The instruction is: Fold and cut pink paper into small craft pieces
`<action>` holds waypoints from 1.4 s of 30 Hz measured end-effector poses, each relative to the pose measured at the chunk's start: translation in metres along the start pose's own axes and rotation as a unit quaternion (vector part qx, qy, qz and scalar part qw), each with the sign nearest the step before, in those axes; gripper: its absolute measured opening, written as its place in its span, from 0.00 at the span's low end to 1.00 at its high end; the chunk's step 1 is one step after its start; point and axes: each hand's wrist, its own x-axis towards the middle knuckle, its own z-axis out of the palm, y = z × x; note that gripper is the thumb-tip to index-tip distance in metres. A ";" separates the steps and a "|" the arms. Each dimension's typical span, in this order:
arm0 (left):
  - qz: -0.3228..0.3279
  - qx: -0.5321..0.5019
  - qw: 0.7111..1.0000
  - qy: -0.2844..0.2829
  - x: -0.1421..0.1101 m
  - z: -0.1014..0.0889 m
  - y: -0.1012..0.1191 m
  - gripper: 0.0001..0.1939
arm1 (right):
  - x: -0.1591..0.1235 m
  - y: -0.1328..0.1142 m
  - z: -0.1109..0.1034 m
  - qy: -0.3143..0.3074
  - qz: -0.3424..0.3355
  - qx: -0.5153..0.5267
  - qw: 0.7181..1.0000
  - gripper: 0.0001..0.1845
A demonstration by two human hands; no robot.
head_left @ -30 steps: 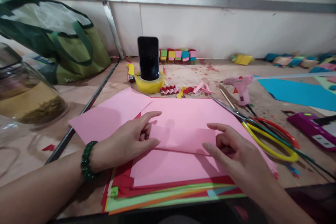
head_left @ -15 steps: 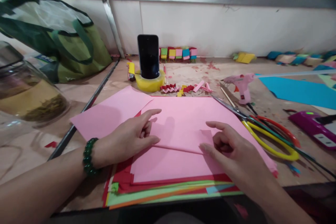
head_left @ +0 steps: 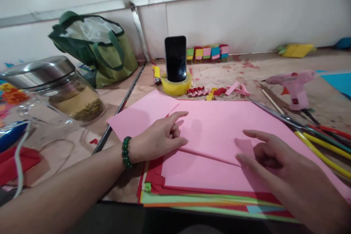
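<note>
A pink paper sheet (head_left: 211, 139) lies before me, its near edge running between my thumbs; more pink paper (head_left: 203, 173) shows below that edge. My left hand (head_left: 167, 133), with a green bead bracelet (head_left: 126, 152) on the wrist, is over the left part of the sheet. Its thumb tip is at the edge, the index finger stretched out apart from it, the other fingers curled. On the right side my right hand (head_left: 270, 157) has a similar shape, thumb near the edge and index finger spread away. Neither hand visibly pinches the paper.
Red, green and orange sheets (head_left: 214, 201) lie beneath the pink ones. Another pink sheet (head_left: 142, 113) sits left. Scissors (head_left: 290, 122) and a pink glue gun (head_left: 296, 86) lie right. Behind stands a phone (head_left: 176, 58) in a yellow tape roll (head_left: 177, 87). A glass tea jug (head_left: 74, 98) stands left.
The view has turned left, so everything appears farther right and the jug shows more fully. Both hands keep nearly the same pose over the pink sheet.
</note>
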 end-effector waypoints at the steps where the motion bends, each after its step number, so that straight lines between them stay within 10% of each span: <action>1: 0.002 -0.004 1.000 0.001 0.000 0.000 0.000 0.32 | 0.000 0.001 0.001 0.002 -0.003 -0.003 1.000 0.26; 26: 0.078 0.334 0.939 0.033 -0.017 0.011 -0.003 0.25 | -0.003 -0.010 -0.005 -0.044 -0.001 0.043 0.998 0.20; 42: 0.084 0.356 0.930 0.029 -0.017 0.009 -0.004 0.26 | -0.001 -0.012 -0.007 -0.053 0.032 0.051 0.997 0.15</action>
